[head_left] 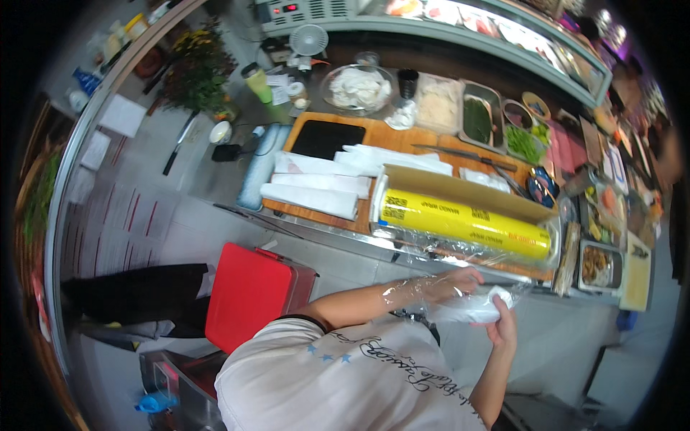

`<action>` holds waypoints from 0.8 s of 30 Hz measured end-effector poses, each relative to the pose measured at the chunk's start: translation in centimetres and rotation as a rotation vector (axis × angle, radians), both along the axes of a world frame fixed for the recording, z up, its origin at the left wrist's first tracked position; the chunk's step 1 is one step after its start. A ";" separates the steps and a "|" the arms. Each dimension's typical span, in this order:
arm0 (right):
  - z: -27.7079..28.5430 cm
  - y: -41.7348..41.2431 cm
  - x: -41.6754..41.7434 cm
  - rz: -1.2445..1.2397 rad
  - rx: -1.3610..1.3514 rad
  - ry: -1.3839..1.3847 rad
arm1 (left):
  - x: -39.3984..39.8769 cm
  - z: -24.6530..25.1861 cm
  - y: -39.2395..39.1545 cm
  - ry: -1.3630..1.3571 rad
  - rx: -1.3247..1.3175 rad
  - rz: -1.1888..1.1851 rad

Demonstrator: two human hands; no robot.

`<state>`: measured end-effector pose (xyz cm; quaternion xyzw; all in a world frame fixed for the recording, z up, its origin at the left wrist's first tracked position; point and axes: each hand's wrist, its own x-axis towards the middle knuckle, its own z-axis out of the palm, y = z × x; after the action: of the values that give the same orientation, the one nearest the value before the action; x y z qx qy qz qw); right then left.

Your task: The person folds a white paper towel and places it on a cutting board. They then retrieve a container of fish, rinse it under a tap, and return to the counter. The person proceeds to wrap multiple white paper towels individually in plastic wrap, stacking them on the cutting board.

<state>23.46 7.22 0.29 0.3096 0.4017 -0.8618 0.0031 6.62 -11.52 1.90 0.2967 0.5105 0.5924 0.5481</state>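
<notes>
My right hand (501, 323) grips a white folded bundle (485, 306) with clear plastic film around it, in front of my torso. My left hand (458, 283) is just to the left of and above the bundle, its fingers curled among the film; whether it grips the film is unclear. Clear film (409, 293) also lies over my left forearm. Beyond my hands, a large yellow-printed roll of cling film (463, 221) rests in an open cardboard box (469, 188) at the counter's front edge. White folded cloths or papers (312, 199) lie left of the box on a wooden board (323, 121).
Knives (469, 152) lie behind the box. A black square slab (328, 139), a glass bowl of white material (360, 89) and several food containers (478, 116) stand farther back. Food trays (601, 264) are at right. A red-lidded bin (245, 296) stands left of me; a lit display case (458, 24) is beyond.
</notes>
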 end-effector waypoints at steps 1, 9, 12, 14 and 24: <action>-0.7 0.4 0.5 -0.036 0.057 -0.008 | 0.0 0.9 -1.4 -0.164 -0.125 -0.028; 6.4 -0.5 -0.6 -0.050 -0.030 0.098 | -5.1 0.0 -17.4 0.008 -0.378 -0.269; 5.5 0.0 -0.8 0.022 -0.062 0.135 | -3.9 9.7 -16.0 -0.100 -0.219 -0.386; 5.0 -0.3 -0.9 0.015 0.001 0.138 | -0.6 10.4 -11.8 0.102 -0.423 -0.351; 4.1 0.8 -1.3 0.192 0.350 0.317 | 2.7 2.3 -2.9 -0.332 -0.083 0.346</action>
<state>22.15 8.01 4.39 0.1267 0.5678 -0.8127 -0.0320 9.34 -14.39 4.17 0.0806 0.4807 0.6965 0.5266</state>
